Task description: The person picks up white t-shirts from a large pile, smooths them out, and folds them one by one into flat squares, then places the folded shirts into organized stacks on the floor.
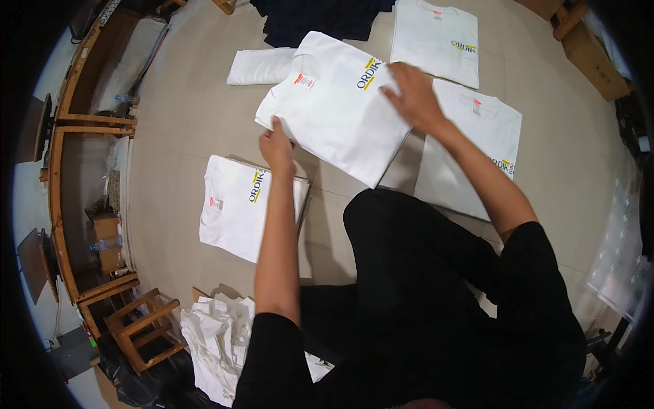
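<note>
We work on the folded white cotton T-shirt with a dark and yellow chest print (334, 109), lying tilted on the beige floor (184, 123) before our knees. Our left hand (277, 146) pinches its near-left edge; our right hand (412, 92) presses flat on its far-right side, gripping nothing. We judge the fold nearly finished; next comes squaring the shirt. A stack of folded white shirts (238, 204) lies just left, flat white shirts (477, 136) right.
</note>
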Motion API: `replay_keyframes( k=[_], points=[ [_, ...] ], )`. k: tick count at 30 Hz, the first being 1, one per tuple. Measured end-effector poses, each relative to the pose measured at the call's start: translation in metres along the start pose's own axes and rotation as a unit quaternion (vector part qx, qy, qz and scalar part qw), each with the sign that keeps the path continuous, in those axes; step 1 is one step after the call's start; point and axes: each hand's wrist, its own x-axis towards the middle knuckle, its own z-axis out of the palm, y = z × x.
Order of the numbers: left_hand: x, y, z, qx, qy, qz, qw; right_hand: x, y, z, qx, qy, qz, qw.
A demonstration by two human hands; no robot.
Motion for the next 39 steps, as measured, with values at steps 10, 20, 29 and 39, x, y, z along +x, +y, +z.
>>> replay_keyframes(
  k=[10,20,29,39],
  points=[
    [0.036,0.015,0.022,0.209,0.142,0.122,0.960,-0.049,-0.073,0.040,-0.081,-0.126,-0.041,0.988],
    [0.050,0.006,0.034,0.528,-0.024,0.386,0.756,-0.041,-0.067,0.039,-0.066,-0.098,-0.028,0.993],
    [0.061,0.003,0.060,0.481,0.039,0.434,0.761,-0.044,-0.056,0.036,-0.081,-0.075,-0.002,0.994],
    [0.120,0.025,0.144,0.559,-0.124,0.561,0.598,-0.053,-0.058,0.033,-0.101,-0.034,0.039,0.994]
  ],
)
